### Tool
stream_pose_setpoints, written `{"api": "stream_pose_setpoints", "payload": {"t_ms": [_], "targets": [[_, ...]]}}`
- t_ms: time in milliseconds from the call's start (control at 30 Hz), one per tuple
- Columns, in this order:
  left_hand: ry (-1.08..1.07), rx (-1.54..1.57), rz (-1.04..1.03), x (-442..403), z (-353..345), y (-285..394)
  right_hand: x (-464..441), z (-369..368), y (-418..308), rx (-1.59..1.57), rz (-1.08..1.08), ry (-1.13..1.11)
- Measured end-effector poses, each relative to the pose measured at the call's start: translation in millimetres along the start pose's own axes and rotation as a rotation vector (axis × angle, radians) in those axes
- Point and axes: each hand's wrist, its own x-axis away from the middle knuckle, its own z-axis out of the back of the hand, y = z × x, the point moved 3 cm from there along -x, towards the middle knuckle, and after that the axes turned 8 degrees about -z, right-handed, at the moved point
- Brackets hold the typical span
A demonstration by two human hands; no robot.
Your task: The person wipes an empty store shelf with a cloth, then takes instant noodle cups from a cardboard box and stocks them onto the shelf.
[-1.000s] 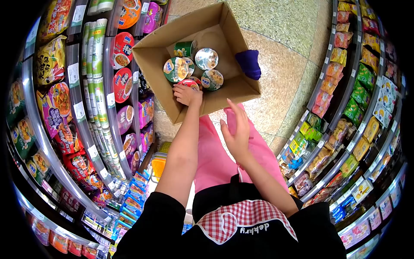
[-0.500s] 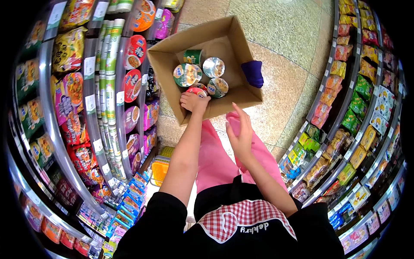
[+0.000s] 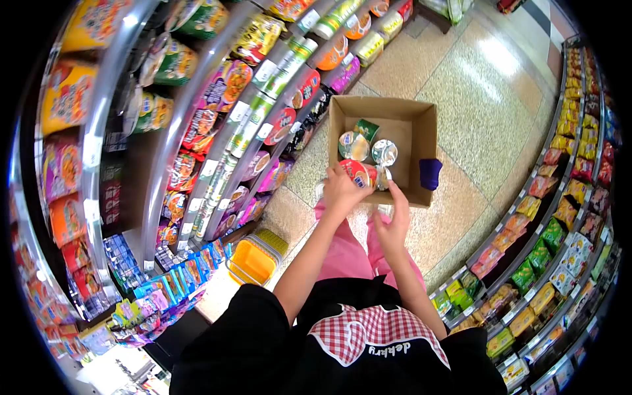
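Observation:
My left hand (image 3: 345, 192) is closed around a red instant noodle cup (image 3: 355, 172), at the near left corner of the cardboard box (image 3: 419, 125). Inside the box are a green and white noodle cup (image 3: 353, 145), a dark green cup on its side (image 3: 367, 129) and a silver-lidded cup (image 3: 385, 152). Another cup (image 3: 383, 176) is partly hidden beside the red one. My right hand (image 3: 394, 224) is open at the near edge of the box, fingers apart and holding nothing; whether a fingertip touches that cup I cannot tell.
Shelves of noodle packs and cups (image 3: 280, 125) run along the left. Snack shelves (image 3: 526, 243) curve along the right. Yellow shopping baskets (image 3: 253, 260) stand on the floor at lower left. A dark purple cloth (image 3: 430, 174) hangs over the box's right side.
The view has turned, so the box appears farther right and more of the left shelves shows. My left hand has raised the red cup, which now shows more. My right hand is nearer the box.

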Motion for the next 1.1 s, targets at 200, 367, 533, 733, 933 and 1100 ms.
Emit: {"api": "stream_pose_setpoints", "payload": {"t_ms": [200, 367, 533, 733, 933, 1100], "targets": [[0.073, 0.362, -0.218, 73.4, 150.8, -13.4, -1.1, -9.6, -83.4, 0.077, 0.239, -0.134], [0.265, 0.375, -0.231, 140.2, 257.6, -9.6, -7.8, -18.2, -157.3, -0.044, 0.424, -0.254], [0.453, 0.366, -0.212, 187.6, 327.5, -28.4, -1.3, -36.3, -245.5, 0.017, 0.670, -0.334], [0.687, 0.098, -0.061, 258.0, 386.6, -42.7, 33.1, -73.5, -315.2, -0.073, 0.800, -0.443], [0.903, -0.003, 0.069, 314.7, 398.0, -70.5, 80.7, -120.8, -356.6, -0.130, 0.879, -0.542], [1.244, 0.649, -0.176, 353.1, 385.4, -119.7, 110.5, -177.0, -355.2, -0.361, 0.637, -0.862]]}}
